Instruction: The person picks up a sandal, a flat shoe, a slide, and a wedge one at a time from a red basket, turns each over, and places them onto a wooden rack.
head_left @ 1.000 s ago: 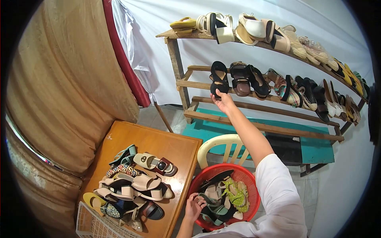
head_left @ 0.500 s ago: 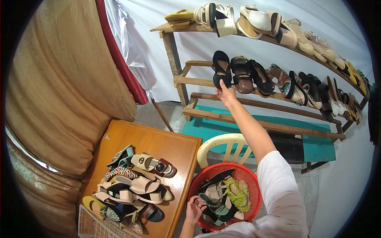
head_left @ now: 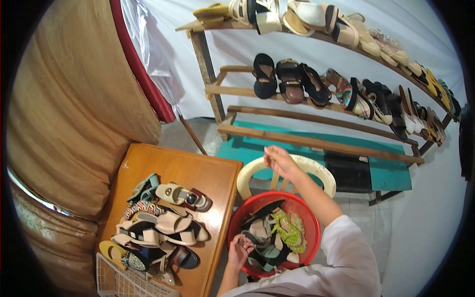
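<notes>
My right hand (head_left: 280, 162) is in the air in front of the shoe rack, above the backrest of a cream plastic chair (head_left: 326, 177). Its fingers are curled together and nothing shows in them. My left hand (head_left: 239, 251) is at the left rim of a red plastic basket (head_left: 314, 218), fingers bent and apart, close to grey-green sandals (head_left: 267, 250). Lime polka-dot sandals (head_left: 287, 231) also lie in the basket. On the rack's middle tier stand black shoes (head_left: 265, 76), brown-black sandals (head_left: 291, 81) and black slip-ons (head_left: 314, 85).
A wooden table (head_left: 173, 157) at left holds several sandals and a white plastic basket (head_left: 123, 282). The wooden rack (head_left: 277, 133) has more footwear along its top and middle tiers. Behind its lower rails is a teal bench (head_left: 391, 171). A brown curtain (head_left: 64, 123) hangs at left.
My right hand has come away from the black shoes on the middle tier and drawn back toward the basket. Those shoes stay on the rack. The view has shifted slightly.
</notes>
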A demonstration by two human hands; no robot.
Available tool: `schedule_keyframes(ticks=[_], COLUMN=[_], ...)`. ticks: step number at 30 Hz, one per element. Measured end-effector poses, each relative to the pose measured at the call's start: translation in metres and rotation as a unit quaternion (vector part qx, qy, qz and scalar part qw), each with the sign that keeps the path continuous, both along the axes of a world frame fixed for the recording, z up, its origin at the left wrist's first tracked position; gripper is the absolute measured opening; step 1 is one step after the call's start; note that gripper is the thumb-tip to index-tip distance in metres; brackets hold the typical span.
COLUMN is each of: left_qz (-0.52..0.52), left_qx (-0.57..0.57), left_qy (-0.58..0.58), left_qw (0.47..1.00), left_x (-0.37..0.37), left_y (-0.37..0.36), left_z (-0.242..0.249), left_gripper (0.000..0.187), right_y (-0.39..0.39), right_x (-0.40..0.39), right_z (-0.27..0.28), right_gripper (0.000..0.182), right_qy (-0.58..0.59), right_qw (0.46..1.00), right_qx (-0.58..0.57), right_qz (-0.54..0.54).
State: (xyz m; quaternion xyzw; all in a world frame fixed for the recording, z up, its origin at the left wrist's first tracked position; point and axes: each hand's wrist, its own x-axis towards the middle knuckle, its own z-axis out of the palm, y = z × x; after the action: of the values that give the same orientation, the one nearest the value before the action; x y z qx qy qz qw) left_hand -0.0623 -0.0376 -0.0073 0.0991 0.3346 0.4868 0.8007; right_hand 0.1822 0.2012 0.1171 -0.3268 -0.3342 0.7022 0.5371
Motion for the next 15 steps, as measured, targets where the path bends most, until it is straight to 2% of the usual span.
schedule_keyframes(ticks=[4, 6, 8, 10, 11, 15], left_qz=[-0.013, -0.033, -0.039, -0.049, -0.065, -0.087], left_qx=[-0.017, -0.012, -0.04, -0.091, -0.114, -0.178], left_qy=[0.007, 0.044, 0.056, 0.069, 0.088, 0.131], left_qw=[1.0, 0.998, 0.997, 0.992, 0.987, 0.971], left_x=[0.003, 0.005, 0.008, 0.012, 0.015, 0.033], left_y=[-0.002, -0.007, -0.013, -0.019, -0.021, -0.036], left_z=[-0.004, -0.008, -0.014, -0.024, -0.035, -0.068], left_gripper=[0.027, 0.028, 0.029, 0.025, 0.025, 0.022], right_y=[-0.117, -0.169, -0.221, -0.276, -0.294, -0.332], right_x=[0.018, 0.032, 0.045, 0.051, 0.056, 0.059], right_z=[-0.051, -0.099, -0.148, -0.183, -0.19, -0.167], right_gripper=[0.01, 0.01, 0.01, 0.011, 0.011, 0.01], right_qy=[0.004, 0.047, 0.116, 0.108, 0.103, 0.072], right_qw=[0.991, 0.972, 0.919, 0.888, 0.871, 0.871], right_qx=[-0.129, -0.217, -0.348, -0.422, -0.457, -0.478], right_qz=[-0.016, -0.076, -0.145, -0.149, -0.15, -0.089])
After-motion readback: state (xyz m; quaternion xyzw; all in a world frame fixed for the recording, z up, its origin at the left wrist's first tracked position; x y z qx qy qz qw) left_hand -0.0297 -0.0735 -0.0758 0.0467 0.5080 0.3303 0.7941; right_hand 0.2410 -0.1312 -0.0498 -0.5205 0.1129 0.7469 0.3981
